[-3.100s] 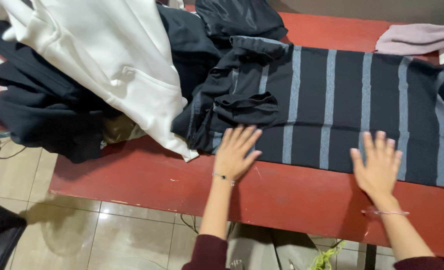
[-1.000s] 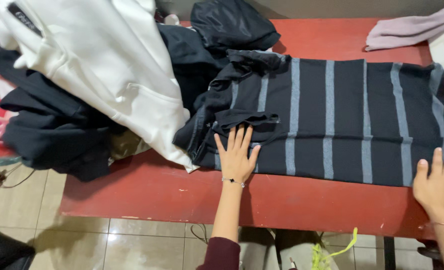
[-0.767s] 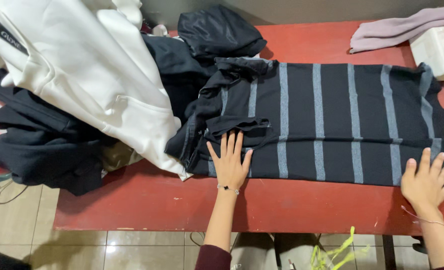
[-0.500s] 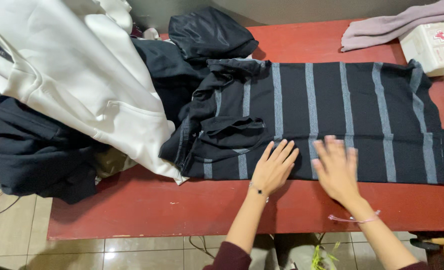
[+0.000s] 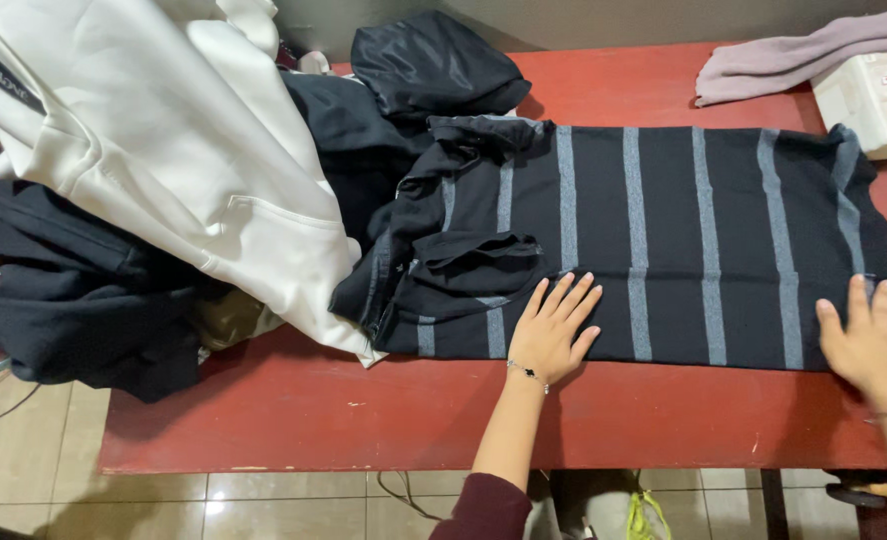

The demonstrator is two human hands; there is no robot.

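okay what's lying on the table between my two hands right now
In the head view, only the striped shirt spans the gap between the left hand and right hand; both palms rest flat on its near edge, with bare red table just below.

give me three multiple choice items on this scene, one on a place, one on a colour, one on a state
1. Where does the left hand rest?
A. on the striped shirt's near edge
B. on the white hoodie
C. on the floor

2. What colour is the table?
A. green
B. red
C. yellow

3. How does the striped shirt lie?
A. rolled into a ball
B. hanging off a hook
C. spread flat, with one end bunched

Answers:
1. A, the palm lies flat on the dark cloth near the table's front edge, apart from the white hoodie.
2. B, bare red wood shows below and behind the clothes.
3. C, most of it is smooth under both hands, the right hand at its far right end, while the end by the clothes pile is crumpled.
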